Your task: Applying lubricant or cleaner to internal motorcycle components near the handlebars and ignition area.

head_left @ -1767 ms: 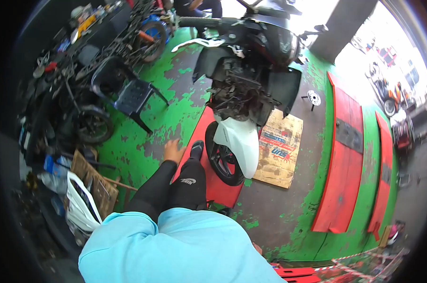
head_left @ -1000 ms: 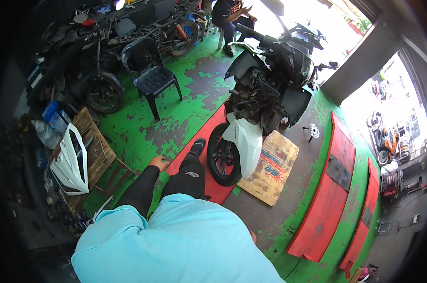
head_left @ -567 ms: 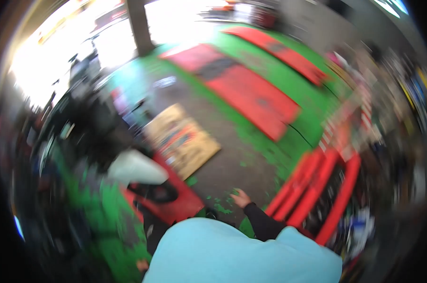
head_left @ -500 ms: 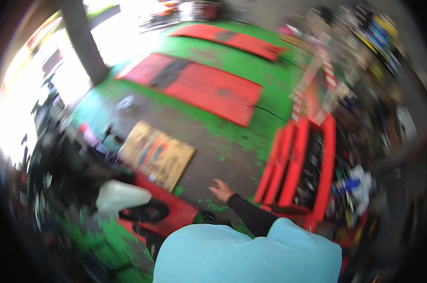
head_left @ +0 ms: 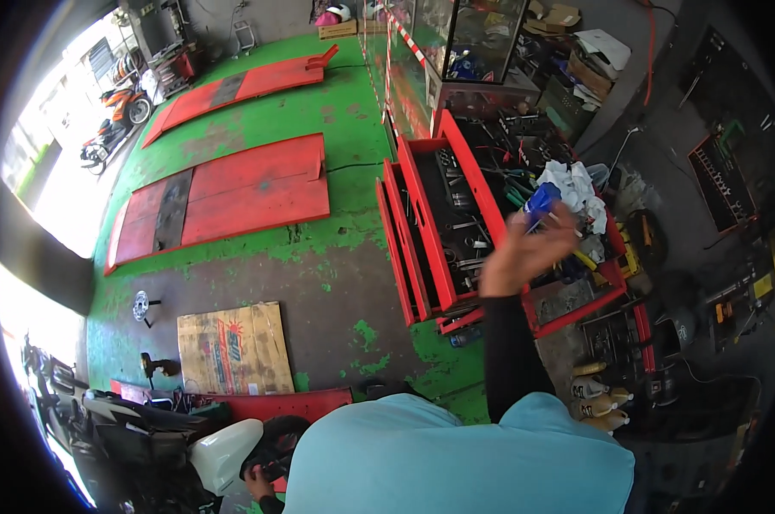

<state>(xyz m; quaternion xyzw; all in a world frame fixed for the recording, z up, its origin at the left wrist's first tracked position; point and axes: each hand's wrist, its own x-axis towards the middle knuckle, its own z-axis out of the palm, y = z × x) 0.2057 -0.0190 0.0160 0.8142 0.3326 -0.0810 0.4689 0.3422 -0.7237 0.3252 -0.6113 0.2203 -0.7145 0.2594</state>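
My right hand [head_left: 529, 253] reaches over the red tool cabinet, its fingers apart. Just beyond its thumb and fingers is a blue can [head_left: 541, 202], partly hidden by them; whether they touch it is unclear. White crumpled rags [head_left: 576, 188] lie beside the can, among pliers and other hand tools. Low on the left, my left hand [head_left: 257, 483] is curled by a dark part next to the motorcycle's wheel [head_left: 280, 437] and white fender [head_left: 224, 456]. What its fingers hold cannot be made out.
Red drawers [head_left: 451, 231] stand pulled out, holding sockets and wrenches. A flat cardboard sheet [head_left: 233, 347] lies on the floor by a brake disc [head_left: 141, 306] and a power tool [head_left: 158, 367]. Two red ramp platforms [head_left: 233, 201] lie farther off. Bottles [head_left: 606, 403] stand right of me.
My right hand has moved right, from above the floor to over the tool cabinet by the blue can. The view has turned right, and my left hand now shows beside the wheel.
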